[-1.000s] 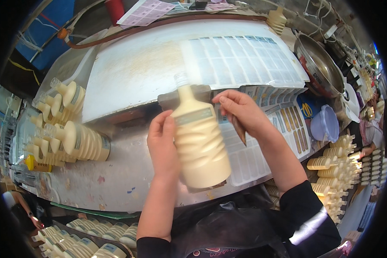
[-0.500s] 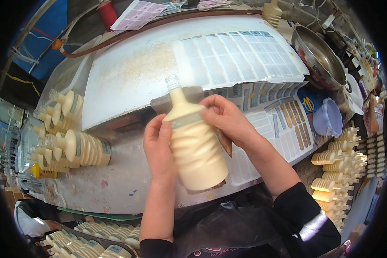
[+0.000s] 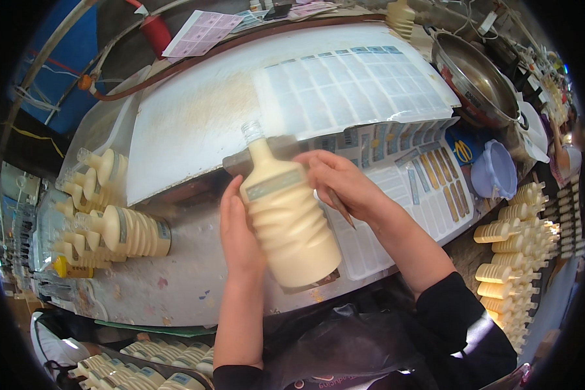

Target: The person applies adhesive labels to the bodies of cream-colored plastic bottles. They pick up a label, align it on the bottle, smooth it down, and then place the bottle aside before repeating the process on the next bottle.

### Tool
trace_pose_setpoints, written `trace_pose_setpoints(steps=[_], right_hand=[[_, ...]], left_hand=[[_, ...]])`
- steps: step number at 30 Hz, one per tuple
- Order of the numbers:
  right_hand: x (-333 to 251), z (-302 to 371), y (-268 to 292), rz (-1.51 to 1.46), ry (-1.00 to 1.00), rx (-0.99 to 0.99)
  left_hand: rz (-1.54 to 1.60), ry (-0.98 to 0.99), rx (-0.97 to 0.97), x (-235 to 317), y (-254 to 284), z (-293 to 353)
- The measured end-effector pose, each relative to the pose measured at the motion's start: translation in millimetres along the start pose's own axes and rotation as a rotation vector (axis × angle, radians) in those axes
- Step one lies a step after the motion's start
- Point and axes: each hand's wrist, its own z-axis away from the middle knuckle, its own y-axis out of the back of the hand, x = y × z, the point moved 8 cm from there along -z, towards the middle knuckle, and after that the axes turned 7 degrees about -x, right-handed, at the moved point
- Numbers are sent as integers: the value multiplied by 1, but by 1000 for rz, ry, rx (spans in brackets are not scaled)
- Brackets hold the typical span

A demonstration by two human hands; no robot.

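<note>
A cream bottle (image 3: 292,227) with a clear threaded neck and wavy ridges leans back over the grey table. Round its shoulder runs a greyish-green label strip (image 3: 273,187). Along the bottle's left side my left hand (image 3: 240,227) is cupped, gripping it, thumb hidden or blurred. My right hand (image 3: 344,185) is at the upper right shoulder, fingers curled. From under that palm sticks a pointed brown flat tool (image 3: 342,209). Behind the neck lies a dark grey pad or block (image 3: 283,144), partly covered by the bottle.
Label sheets (image 3: 429,175) lie to the right, beside a lilac bucket (image 3: 494,170) and a large metal pan (image 3: 478,75). A white sloped board (image 3: 195,123) stands behind. More cream bottles (image 3: 140,231) are at the left, with others (image 3: 500,270) at the lower right.
My left thumb has come off the front of the label strip, and my right fingers have shifted toward the shoulder's edge. The bottle has turned slightly, showing more of the strip.
</note>
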Motion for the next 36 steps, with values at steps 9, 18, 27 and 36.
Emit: trace_pose_setpoints(steps=[9,18,27,36], right_hand=[[-9,19,-13,88,259,36],[-16,36,-23,25,171,-22],[1,23,-16,-205,72,-168],[-2,13,-12,3,55,22]], left_hand=[[117,-14,-167,-7,-4,4],[227,-52,-220,-1,-9,10],[189,17,-86,7,-18,29],[181,78,-97,-3,-8,11]])
